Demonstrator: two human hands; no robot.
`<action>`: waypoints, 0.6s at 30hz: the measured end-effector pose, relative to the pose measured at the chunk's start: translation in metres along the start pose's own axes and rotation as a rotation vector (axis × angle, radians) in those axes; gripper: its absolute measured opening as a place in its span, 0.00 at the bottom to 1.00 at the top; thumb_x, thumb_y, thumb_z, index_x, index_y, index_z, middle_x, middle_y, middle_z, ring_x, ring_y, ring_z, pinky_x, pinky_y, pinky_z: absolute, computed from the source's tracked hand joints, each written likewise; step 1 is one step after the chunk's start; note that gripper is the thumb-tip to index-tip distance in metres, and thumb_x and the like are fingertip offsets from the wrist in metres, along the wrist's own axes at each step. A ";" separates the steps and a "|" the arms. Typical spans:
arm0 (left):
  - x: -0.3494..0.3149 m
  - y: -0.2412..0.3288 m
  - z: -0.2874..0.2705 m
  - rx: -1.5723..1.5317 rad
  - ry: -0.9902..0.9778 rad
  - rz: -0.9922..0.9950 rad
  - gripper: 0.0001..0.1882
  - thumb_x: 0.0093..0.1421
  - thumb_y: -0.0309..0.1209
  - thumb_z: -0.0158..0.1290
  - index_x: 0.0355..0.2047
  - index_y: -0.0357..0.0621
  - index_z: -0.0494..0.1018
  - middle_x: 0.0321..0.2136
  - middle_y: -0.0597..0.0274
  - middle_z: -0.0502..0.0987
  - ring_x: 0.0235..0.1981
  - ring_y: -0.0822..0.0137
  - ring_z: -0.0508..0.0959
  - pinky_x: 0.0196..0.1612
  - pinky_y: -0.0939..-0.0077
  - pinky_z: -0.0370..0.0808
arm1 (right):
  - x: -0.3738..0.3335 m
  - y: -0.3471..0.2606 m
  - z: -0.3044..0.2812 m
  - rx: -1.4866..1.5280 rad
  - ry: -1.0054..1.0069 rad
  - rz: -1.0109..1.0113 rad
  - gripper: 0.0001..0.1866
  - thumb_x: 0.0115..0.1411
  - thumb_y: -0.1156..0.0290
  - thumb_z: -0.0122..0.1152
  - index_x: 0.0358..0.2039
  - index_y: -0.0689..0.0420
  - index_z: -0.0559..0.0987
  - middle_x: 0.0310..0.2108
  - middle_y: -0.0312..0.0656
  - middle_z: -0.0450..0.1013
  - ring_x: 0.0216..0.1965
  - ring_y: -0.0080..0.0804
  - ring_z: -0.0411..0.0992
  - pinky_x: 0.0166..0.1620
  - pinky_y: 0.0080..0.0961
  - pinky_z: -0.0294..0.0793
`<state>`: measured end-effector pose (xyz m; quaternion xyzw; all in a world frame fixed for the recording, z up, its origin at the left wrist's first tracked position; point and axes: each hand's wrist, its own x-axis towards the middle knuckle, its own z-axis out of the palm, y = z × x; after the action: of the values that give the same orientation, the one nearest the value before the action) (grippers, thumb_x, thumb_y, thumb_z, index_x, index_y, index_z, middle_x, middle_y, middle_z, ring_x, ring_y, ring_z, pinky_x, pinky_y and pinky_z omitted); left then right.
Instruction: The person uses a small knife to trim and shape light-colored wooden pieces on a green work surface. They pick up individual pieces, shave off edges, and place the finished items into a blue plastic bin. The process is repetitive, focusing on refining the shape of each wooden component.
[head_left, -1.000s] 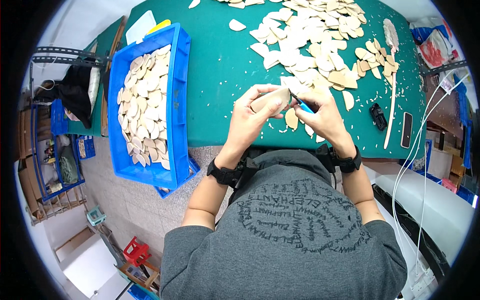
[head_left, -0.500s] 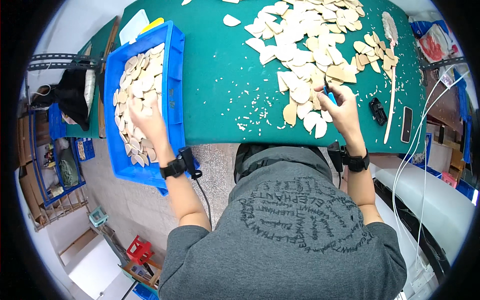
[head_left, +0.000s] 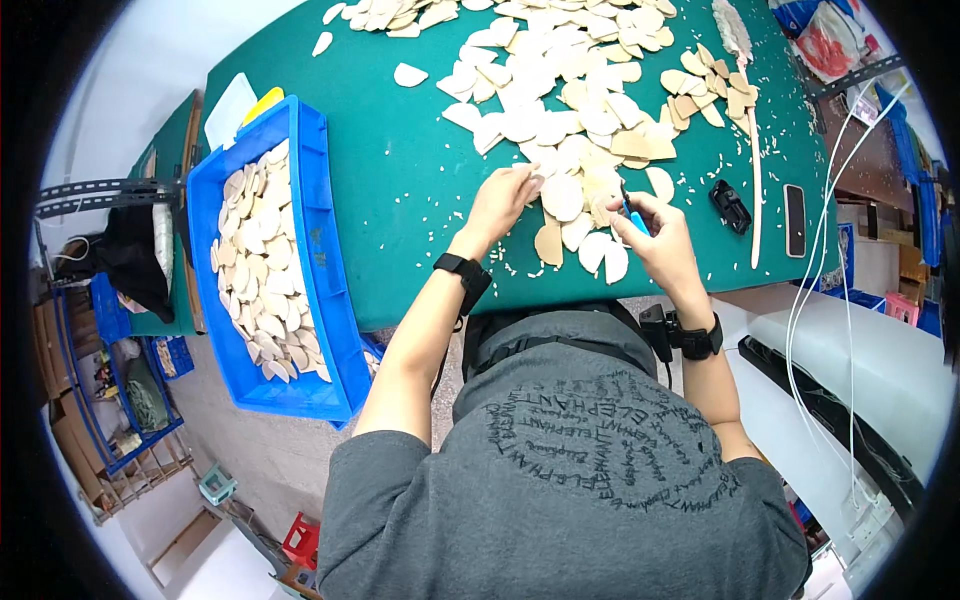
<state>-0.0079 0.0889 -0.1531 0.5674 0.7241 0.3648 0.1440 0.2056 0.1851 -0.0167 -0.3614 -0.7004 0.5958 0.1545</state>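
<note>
My right hand [head_left: 660, 240] grips a small blue-handled tool [head_left: 638, 222] with a dark tip, right above the near end of a heap of flat cream pieces [head_left: 540, 120], many half-round. The tool's exact kind is hard to make out. My left hand [head_left: 500, 207] reaches over the green table [head_left: 400, 240] with its fingers stretched towards the heap's near left edge. Its fingertips are at a pale piece [head_left: 563, 197]; no held piece can be made out. On the left, a blue crate [head_left: 318, 210] holds many similar pieces [head_left: 262, 250].
A separate cluster of tan pieces [head_left: 710, 88] lies right of the heap. Beyond it are a long pale stick [head_left: 756, 190] with a fluffy end, a black object [head_left: 731, 206] and a phone [head_left: 795, 221]. White cables [head_left: 810, 260] hang at the right. Small pale scraps dot the cloth.
My left hand has moved from inside the blue crate across to the heap. The right hand still holds the blue-handled tool near the heap. The whole view has shifted a little.
</note>
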 end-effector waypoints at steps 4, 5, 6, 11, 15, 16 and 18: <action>-0.011 0.051 -0.048 -0.955 -0.172 -0.444 0.14 0.65 0.34 0.47 0.48 0.42 0.72 0.33 0.67 0.76 0.33 0.78 0.75 0.29 0.85 0.73 | 0.006 -0.007 0.012 -0.146 -0.120 -0.047 0.13 0.55 0.71 0.61 0.39 0.65 0.77 0.29 0.34 0.73 0.30 0.15 0.67 0.34 0.14 0.67; -0.012 0.065 -0.061 -0.914 -0.202 -0.446 0.14 0.65 0.35 0.48 0.48 0.42 0.72 0.33 0.67 0.76 0.31 0.79 0.75 0.27 0.86 0.72 | 0.007 -0.011 0.016 -0.165 -0.141 -0.067 0.13 0.55 0.71 0.61 0.40 0.65 0.77 0.30 0.35 0.73 0.30 0.15 0.67 0.34 0.14 0.67; -0.012 0.081 -0.077 -0.873 -0.231 -0.448 0.15 0.64 0.35 0.48 0.47 0.42 0.73 0.32 0.67 0.77 0.30 0.79 0.75 0.25 0.87 0.71 | 0.009 -0.018 0.018 -0.160 -0.199 0.055 0.15 0.55 0.71 0.62 0.42 0.64 0.77 0.31 0.35 0.74 0.30 0.16 0.68 0.35 0.15 0.68; -0.023 0.113 -0.112 -0.660 -0.163 -0.473 0.16 0.62 0.37 0.52 0.46 0.42 0.75 0.33 0.67 0.79 0.27 0.81 0.75 0.22 0.89 0.69 | 0.019 -0.026 0.036 -0.174 -0.254 -0.149 0.19 0.49 0.66 0.62 0.42 0.60 0.78 0.35 0.44 0.76 0.36 0.31 0.75 0.41 0.27 0.72; -0.034 0.109 -0.116 -0.716 -0.095 -0.407 0.16 0.62 0.36 0.52 0.46 0.40 0.75 0.34 0.65 0.79 0.33 0.79 0.76 0.30 0.86 0.74 | 0.020 -0.028 0.044 -0.221 -0.259 -0.259 0.16 0.48 0.67 0.62 0.38 0.60 0.80 0.33 0.45 0.76 0.36 0.34 0.75 0.42 0.27 0.71; -0.035 0.109 -0.117 -0.714 -0.085 -0.404 0.16 0.62 0.35 0.52 0.46 0.40 0.75 0.34 0.64 0.79 0.34 0.78 0.76 0.32 0.85 0.74 | 0.021 -0.027 0.045 -0.229 -0.263 -0.274 0.16 0.48 0.67 0.62 0.38 0.60 0.80 0.32 0.45 0.76 0.35 0.34 0.74 0.42 0.27 0.71; -0.037 0.111 -0.120 -0.711 -0.069 -0.396 0.16 0.62 0.35 0.52 0.46 0.38 0.75 0.35 0.63 0.79 0.35 0.77 0.76 0.37 0.83 0.75 | 0.021 -0.026 0.047 -0.222 -0.276 -0.282 0.15 0.48 0.67 0.62 0.36 0.59 0.80 0.31 0.45 0.76 0.34 0.34 0.74 0.41 0.27 0.71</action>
<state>0.0086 0.0205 -0.0010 0.3438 0.6427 0.5385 0.4228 0.1522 0.1653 -0.0079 -0.1897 -0.8197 0.5314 0.0983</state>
